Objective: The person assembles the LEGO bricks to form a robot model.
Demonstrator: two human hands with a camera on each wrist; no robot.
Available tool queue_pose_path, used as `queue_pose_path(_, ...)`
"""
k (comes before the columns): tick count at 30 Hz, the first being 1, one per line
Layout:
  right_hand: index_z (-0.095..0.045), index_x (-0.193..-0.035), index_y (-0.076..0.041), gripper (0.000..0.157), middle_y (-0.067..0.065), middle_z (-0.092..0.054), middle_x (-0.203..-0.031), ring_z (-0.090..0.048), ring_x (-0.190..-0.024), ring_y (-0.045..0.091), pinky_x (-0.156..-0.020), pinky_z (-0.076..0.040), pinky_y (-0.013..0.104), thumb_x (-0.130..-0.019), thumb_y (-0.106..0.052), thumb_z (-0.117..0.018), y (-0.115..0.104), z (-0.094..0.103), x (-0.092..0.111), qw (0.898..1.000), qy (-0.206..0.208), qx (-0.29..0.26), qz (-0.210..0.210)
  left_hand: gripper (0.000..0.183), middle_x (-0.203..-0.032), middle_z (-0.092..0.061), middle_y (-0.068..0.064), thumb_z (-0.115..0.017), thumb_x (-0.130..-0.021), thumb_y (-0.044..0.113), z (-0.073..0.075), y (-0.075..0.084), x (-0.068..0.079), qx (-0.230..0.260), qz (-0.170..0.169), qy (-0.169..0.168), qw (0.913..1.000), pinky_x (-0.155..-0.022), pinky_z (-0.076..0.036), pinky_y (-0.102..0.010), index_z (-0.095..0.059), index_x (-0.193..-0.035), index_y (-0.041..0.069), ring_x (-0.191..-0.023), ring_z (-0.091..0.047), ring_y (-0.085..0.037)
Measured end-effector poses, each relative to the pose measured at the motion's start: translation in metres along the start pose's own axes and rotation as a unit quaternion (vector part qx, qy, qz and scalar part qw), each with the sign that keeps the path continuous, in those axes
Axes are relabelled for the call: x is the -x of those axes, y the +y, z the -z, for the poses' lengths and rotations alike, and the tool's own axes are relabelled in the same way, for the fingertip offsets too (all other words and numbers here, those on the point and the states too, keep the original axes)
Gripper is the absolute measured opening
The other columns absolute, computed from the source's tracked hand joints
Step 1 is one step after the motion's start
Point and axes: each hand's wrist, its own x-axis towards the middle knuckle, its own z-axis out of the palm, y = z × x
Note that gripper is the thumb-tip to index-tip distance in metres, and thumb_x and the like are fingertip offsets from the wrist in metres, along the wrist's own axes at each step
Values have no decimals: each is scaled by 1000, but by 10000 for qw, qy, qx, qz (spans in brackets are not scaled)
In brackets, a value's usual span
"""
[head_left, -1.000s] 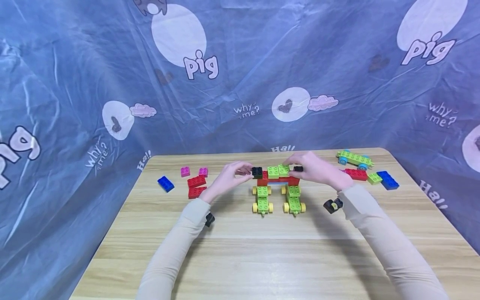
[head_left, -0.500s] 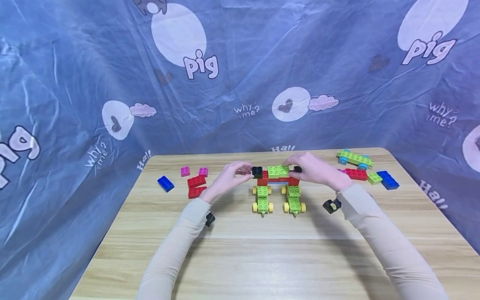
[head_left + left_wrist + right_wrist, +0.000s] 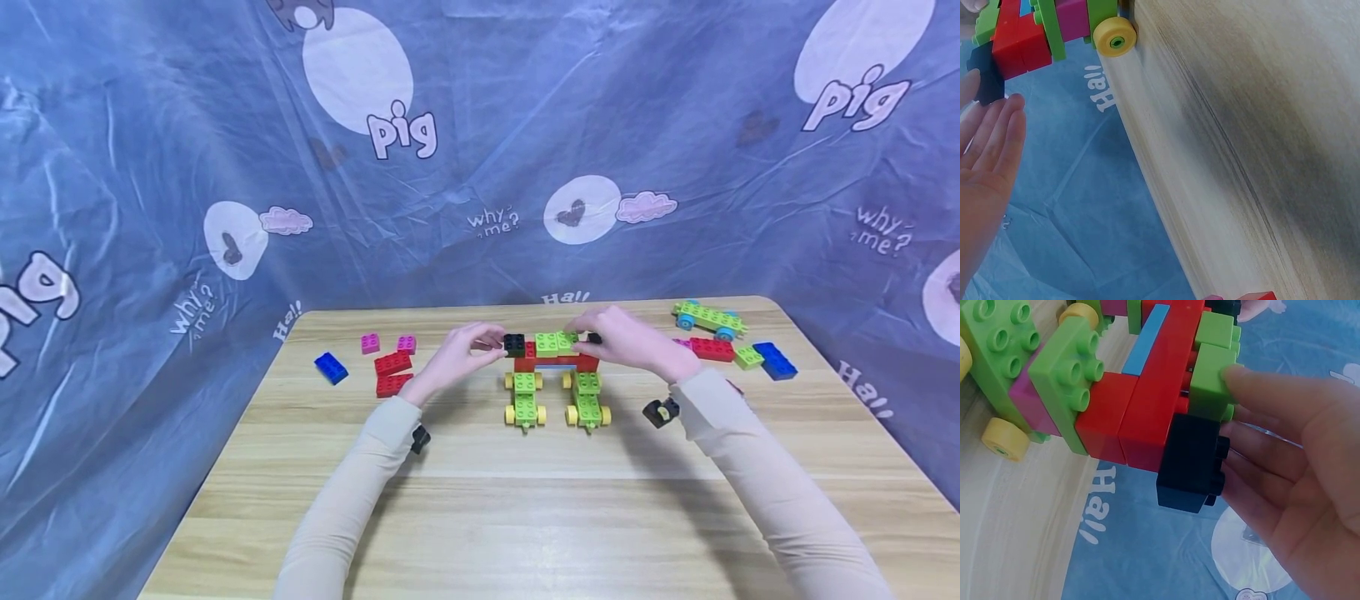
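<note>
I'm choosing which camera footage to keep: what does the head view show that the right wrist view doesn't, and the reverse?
Only the head view: a loose dark blue brick far left on the table, and a green car base with blue wheels.
Only the right wrist view: the magenta brick between green pieces under the build.
Both: the right hand holding a lime green brick, plus red bricks and yellow wheels.
</note>
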Motion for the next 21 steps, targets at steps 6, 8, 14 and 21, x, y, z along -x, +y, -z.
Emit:
queue_pose_path(6, -69, -104, -1, 23, 11, -73, -98, -70, -85, 21, -74, -58, 35, -82, -10, -70, -2, -1, 1, 10000, 57, -37, -7, 35, -108, -67, -5, -66, -87, 22, -1, 1, 1, -91, 16, 34, 10000, -91, -54, -27, -60, -119, 11, -98, -65, -16)
queue_pose_path(8, -69, -104, -2, 24, 11, -72, -98, -70, -87, 21, -75, -58, 35, -82, -11, -70, -3, -1, 2, 10000, 60, -28, -39, 35, -108, -67, -5, -66, -87, 22, 0, 2, 1, -107, 26, 19, 9999, -91, -53, -27, -60, -119, 11, -98, -65, -15)
queue_pose_path(14, -69, -104, -3, 24, 11, -72, -99, -69, -88, 22, -77, -58, 35, -82, -11, -71, -5, 1, 1, 10000, 51, 50, -69, 36, -108, -67, -5, -66, -87, 23, 0, 1, 1, -109, 54, -7, 9999, -92, -53, -28, -60, -120, 9, -98, -65, -15)
queue_pose_path(21, -69, -103, -3, 24, 10, -73, -99, -70, -89, 22, -78, -58, 34, -81, -12, -72, -6, 2, 0, 9999, -5, 129, 5, 34, -107, -67, -4, -65, -87, 23, -1, 1, 0, -90, 69, -36, 9999, -91, -53, -26, -60, -119, 11, -98, -65, -15)
